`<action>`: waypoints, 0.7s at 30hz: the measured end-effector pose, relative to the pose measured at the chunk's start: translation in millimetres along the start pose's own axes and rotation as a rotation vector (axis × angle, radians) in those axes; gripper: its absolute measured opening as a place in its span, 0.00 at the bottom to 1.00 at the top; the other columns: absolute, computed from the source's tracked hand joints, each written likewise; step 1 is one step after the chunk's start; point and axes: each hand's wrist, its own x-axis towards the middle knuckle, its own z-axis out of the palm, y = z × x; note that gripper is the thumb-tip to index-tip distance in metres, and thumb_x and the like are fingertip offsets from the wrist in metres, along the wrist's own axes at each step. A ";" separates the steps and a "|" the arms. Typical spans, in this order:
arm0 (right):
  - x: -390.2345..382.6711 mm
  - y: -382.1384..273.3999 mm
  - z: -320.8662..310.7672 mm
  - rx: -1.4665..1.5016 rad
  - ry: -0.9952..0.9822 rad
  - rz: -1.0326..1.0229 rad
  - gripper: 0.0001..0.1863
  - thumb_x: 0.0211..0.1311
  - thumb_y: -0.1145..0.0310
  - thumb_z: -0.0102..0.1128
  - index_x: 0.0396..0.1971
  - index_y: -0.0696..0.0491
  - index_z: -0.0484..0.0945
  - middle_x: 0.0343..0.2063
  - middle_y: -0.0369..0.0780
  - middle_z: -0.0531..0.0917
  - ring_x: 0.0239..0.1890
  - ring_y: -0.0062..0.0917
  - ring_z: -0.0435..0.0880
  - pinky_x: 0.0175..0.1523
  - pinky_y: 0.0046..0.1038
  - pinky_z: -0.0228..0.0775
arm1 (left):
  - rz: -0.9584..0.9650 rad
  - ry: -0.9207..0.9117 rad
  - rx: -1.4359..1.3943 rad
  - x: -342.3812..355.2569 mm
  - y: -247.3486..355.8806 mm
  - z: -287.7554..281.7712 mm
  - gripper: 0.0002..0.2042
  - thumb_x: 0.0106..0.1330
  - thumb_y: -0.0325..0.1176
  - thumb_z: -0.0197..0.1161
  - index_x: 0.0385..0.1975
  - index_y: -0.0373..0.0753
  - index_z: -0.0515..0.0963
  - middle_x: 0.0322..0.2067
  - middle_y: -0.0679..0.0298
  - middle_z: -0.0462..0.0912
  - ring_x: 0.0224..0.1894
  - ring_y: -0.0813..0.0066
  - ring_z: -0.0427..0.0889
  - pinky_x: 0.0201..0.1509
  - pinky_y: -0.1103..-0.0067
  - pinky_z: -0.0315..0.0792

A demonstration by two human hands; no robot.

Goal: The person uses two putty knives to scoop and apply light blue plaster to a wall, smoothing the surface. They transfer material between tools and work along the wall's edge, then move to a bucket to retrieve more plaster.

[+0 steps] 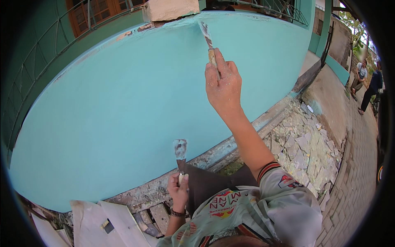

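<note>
My right hand (pixel 224 82) reaches up, its fingers closed round the handle of a putty knife (pixel 206 35). That knife's blade, smeared with whitish paste, lies at the wall's upper edge and seems to touch it. Low down, my left hand (pixel 178 191) grips a second putty knife (pixel 180 153) by its pale handle, blade upward. White and grey paste covers this blade, which stands in front of the wall. The low wall (pixel 123 111) is painted turquoise, with bare, chipped patches along its top on the left.
A plastered block (pixel 170 10) sits on the wall top. Metal railings (pixel 35 61) run behind. Broken tile pieces (pixel 302 144) cover the ground at right, beside a paved path (pixel 354 177). Pale sheets (pixel 107 224) lie lower left. Two people (pixel 372 88) are far right.
</note>
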 end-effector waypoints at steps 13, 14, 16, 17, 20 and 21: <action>-10.3 -6.2 -46.1 1.425 -0.527 0.771 0.24 0.67 0.62 0.39 0.59 0.59 0.64 0.28 0.37 0.73 0.19 0.12 0.63 0.16 0.14 0.52 | 0.052 0.027 -0.036 0.1 16.3 -8.4 0.09 0.62 0.25 0.61 0.39 0.36 0.70 0.20 0.69 0.73 0.16 0.88 0.67 0.18 0.88 0.60; -13.9 -2.0 -47.5 1.498 -0.551 0.806 0.25 0.67 0.62 0.38 0.61 0.59 0.61 0.29 0.38 0.72 0.19 0.12 0.63 0.15 0.13 0.52 | 0.055 0.019 -0.064 1.4 19.6 -7.2 0.09 0.62 0.25 0.61 0.39 0.36 0.69 0.20 0.69 0.73 0.16 0.87 0.67 0.18 0.87 0.60; -23.9 2.3 -52.6 1.645 -0.599 0.886 0.27 0.68 0.62 0.37 0.63 0.58 0.55 0.30 0.40 0.70 0.19 0.12 0.63 0.14 0.12 0.54 | 0.057 0.007 -0.118 3.4 26.3 -4.3 0.10 0.63 0.26 0.61 0.40 0.36 0.68 0.20 0.68 0.73 0.16 0.87 0.67 0.18 0.87 0.61; -28.4 3.3 -55.4 1.662 -0.617 0.890 0.27 0.67 0.62 0.38 0.63 0.59 0.56 0.30 0.40 0.70 0.19 0.12 0.63 0.14 0.13 0.54 | 0.059 0.000 -0.138 4.9 31.0 -2.4 0.10 0.63 0.26 0.60 0.40 0.36 0.68 0.20 0.68 0.74 0.16 0.86 0.68 0.17 0.87 0.61; -41.8 8.0 -62.8 1.663 -0.679 0.898 0.27 0.67 0.61 0.39 0.62 0.59 0.57 0.29 0.40 0.70 0.19 0.13 0.63 0.14 0.14 0.56 | 0.040 -0.031 -0.162 11.3 52.0 -0.1 0.10 0.64 0.28 0.60 0.41 0.36 0.68 0.21 0.65 0.75 0.15 0.85 0.69 0.16 0.87 0.61; -46.4 12.1 -65.5 1.617 -0.708 0.893 0.27 0.66 0.61 0.39 0.62 0.59 0.57 0.28 0.40 0.70 0.19 0.13 0.63 0.14 0.14 0.55 | 0.033 -0.047 -0.162 15.1 60.2 1.8 0.10 0.64 0.29 0.59 0.41 0.37 0.68 0.20 0.63 0.75 0.14 0.83 0.69 0.14 0.86 0.60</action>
